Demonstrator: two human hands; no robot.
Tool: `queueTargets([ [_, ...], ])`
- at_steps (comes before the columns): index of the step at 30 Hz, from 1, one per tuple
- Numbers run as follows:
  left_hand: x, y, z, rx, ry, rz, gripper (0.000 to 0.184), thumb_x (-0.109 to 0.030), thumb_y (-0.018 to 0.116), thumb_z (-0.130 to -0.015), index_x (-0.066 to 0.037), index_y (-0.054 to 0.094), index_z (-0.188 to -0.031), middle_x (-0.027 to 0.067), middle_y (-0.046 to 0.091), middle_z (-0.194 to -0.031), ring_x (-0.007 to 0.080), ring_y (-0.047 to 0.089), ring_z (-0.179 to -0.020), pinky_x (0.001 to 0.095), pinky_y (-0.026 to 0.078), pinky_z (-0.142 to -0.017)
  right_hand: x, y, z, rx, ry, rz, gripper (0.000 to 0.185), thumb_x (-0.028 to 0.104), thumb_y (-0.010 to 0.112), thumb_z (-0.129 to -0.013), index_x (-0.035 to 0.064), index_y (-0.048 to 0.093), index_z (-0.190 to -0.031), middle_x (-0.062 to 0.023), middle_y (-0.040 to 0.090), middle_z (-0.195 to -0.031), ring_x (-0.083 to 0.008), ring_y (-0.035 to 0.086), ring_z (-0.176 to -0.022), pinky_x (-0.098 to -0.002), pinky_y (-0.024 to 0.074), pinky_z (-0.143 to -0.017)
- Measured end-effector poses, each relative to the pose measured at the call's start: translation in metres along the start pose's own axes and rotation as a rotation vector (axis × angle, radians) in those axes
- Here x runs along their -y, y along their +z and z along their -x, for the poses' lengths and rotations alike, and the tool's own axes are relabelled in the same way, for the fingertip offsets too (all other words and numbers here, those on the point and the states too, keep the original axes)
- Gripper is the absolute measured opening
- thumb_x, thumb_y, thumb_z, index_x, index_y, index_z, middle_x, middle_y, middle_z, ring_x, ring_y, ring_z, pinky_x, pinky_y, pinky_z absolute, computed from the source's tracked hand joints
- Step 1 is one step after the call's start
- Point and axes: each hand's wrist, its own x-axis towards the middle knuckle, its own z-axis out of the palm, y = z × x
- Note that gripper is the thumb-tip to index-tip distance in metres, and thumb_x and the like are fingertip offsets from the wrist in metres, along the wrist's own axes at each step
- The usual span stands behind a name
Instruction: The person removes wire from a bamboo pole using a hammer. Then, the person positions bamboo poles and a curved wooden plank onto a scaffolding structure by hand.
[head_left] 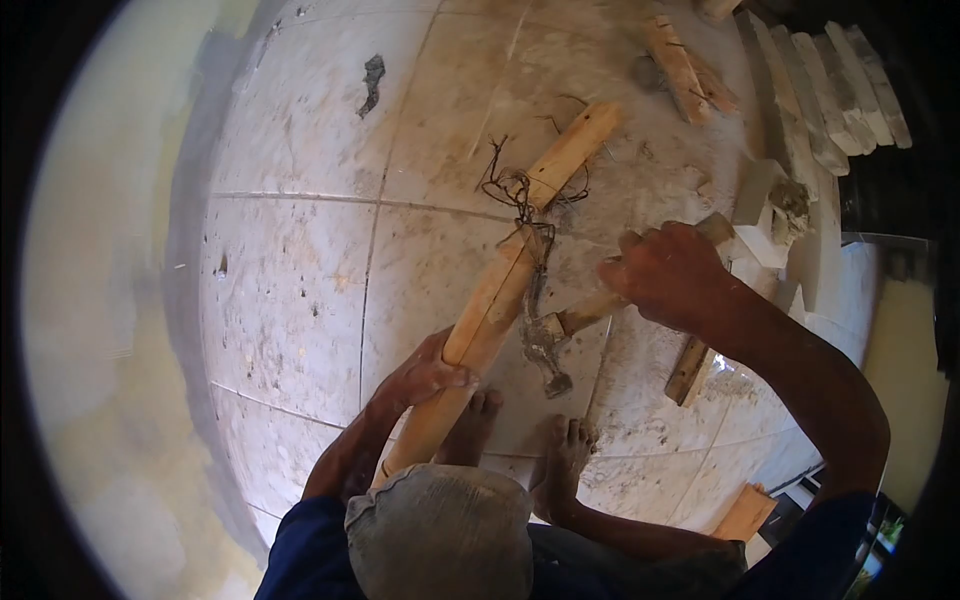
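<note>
The wooden plank point(490, 308) lies slantwise across the middle of the view, its lower part inside the grasp of the left hand point(425, 375); those fingers are wrapped around it, with the thumb over the upper face. The right hand point(672, 278) has its fingers curled tightly about the handle of the hammer point(590, 312), whose metal head hangs just to the right of the plank, pointing down toward the feet; whether head and plank touch cannot be told.

A tangle of dark wire point(512, 186) gathers at the plank's far end, and strands trail down toward the hammer head. Just beyond sits a shorter wooden piece point(577, 152); the wire obscures whether the two join. Bare feet point(562, 460) stand on the tiled floor point(300, 260) close below the hammer. A rounded grey cloth shape point(440, 530) covers part of the plank's near end.

To the right, beyond the right hand, are a white block point(762, 215) and a row of pale slabs point(825, 95). More wood scraps point(680, 75) lie farther off at upper right.
</note>
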Motion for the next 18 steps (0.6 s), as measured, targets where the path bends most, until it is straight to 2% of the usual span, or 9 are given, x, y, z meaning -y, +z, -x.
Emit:
queueTargets([
  [1, -0.003, 0.002, -0.001, 0.005, 0.000, -0.004, 0.063, -0.024, 0.068, -0.070, 0.004, 0.049, -0.123, 0.0062, 0.060, -0.094, 0.0134, 0.058, -0.081, 0.0300, 0.048, -0.075, -0.002, 0.006, 0.002, 0.000, 0.006, 0.000, 0.004, 0.012, 0.065, -0.074, 0.0124, 0.064, -0.078, -0.0073, 0.060, -0.076, -0.0212, 0.065, -0.071, -0.0350, 0.0486, -0.057],
  [3, -0.010, 0.004, -0.001, -0.028, -0.006, -0.056, 0.061, -0.023, 0.067, -0.069, 0.004, 0.050, -0.122, 0.0061, 0.059, -0.092, 0.0138, 0.057, -0.081, 0.0301, 0.048, -0.076, -0.003, 0.018, 0.002, -0.123, -0.068, 0.263, 0.007, 0.013, 0.064, -0.075, 0.0126, 0.063, -0.082, -0.0070, 0.058, -0.074, -0.0210, 0.064, -0.068, -0.0356, 0.0485, -0.057],
  [7, -0.003, 0.004, -0.013, -0.049, -0.027, -0.019, 0.060, -0.020, 0.066, -0.068, 0.004, 0.049, -0.121, 0.0070, 0.059, -0.092, 0.0144, 0.058, -0.080, 0.0300, 0.048, -0.075, 0.002, 0.029, 0.010, -0.109, 0.026, 0.230, 0.008, 0.013, 0.064, -0.075, 0.0130, 0.062, -0.083, -0.0064, 0.056, -0.072, -0.0201, 0.062, -0.065, -0.0353, 0.0482, -0.056],
  [9, 0.006, -0.001, -0.018, -0.051, 0.071, -0.075, 0.060, -0.019, 0.066, -0.068, 0.004, 0.048, -0.121, 0.0076, 0.059, -0.090, 0.0154, 0.059, -0.079, 0.0308, 0.048, -0.074, 0.005, 0.035, 0.012, -0.158, 0.132, 0.194, 0.007, 0.014, 0.064, -0.076, 0.0122, 0.061, -0.081, -0.0055, 0.054, -0.071, -0.0194, 0.061, -0.064, -0.0345, 0.0482, -0.057],
  [13, -0.013, 0.007, -0.018, -0.047, 0.044, -0.004, 0.060, -0.019, 0.069, -0.069, 0.004, 0.048, -0.120, 0.0081, 0.059, -0.089, 0.0161, 0.059, -0.078, 0.0315, 0.049, -0.073, 0.015, 0.056, 0.015, -0.169, 0.201, 0.198, 0.008, 0.014, 0.065, -0.074, 0.0139, 0.062, -0.081, -0.0053, 0.057, -0.072, -0.0193, 0.063, -0.067, -0.0321, 0.0484, -0.057],
  [15, -0.023, 0.012, -0.018, -0.147, -0.022, -0.207, 0.057, -0.017, 0.071, -0.070, 0.005, 0.050, -0.118, 0.0085, 0.060, -0.089, 0.0162, 0.060, -0.078, 0.0316, 0.049, -0.074, 0.027, 0.066, 0.019, -0.196, 0.343, 0.114, 0.007, 0.012, 0.063, -0.075, 0.0129, 0.060, -0.081, -0.0069, 0.057, -0.071, -0.0222, 0.064, -0.066, -0.0347, 0.0490, -0.056],
  [16, -0.022, 0.011, -0.017, -0.149, -0.020, -0.208, 0.057, -0.017, 0.071, -0.070, 0.005, 0.050, -0.118, 0.0085, 0.060, -0.089, 0.0162, 0.060, -0.078, 0.0316, 0.049, -0.074, 0.032, 0.068, 0.022, -0.199, 0.344, 0.115, 0.007, 0.012, 0.063, -0.075, 0.0129, 0.060, -0.081, -0.0069, 0.057, -0.071, -0.0222, 0.064, -0.066, -0.0347, 0.0490, -0.056],
  [18, -0.018, 0.006, -0.019, -0.151, -0.051, -0.279, 0.051, -0.013, 0.070, -0.072, 0.004, 0.052, -0.116, 0.0086, 0.061, -0.090, 0.0161, 0.061, -0.078, 0.0312, 0.049, -0.075, 0.040, 0.074, 0.030, -0.119, 0.519, -0.183, 0.016, 0.007, 0.065, -0.072, 0.0104, 0.058, -0.085, -0.0090, 0.055, -0.070, -0.0268, 0.062, -0.065, -0.0383, 0.0501, -0.057],
])
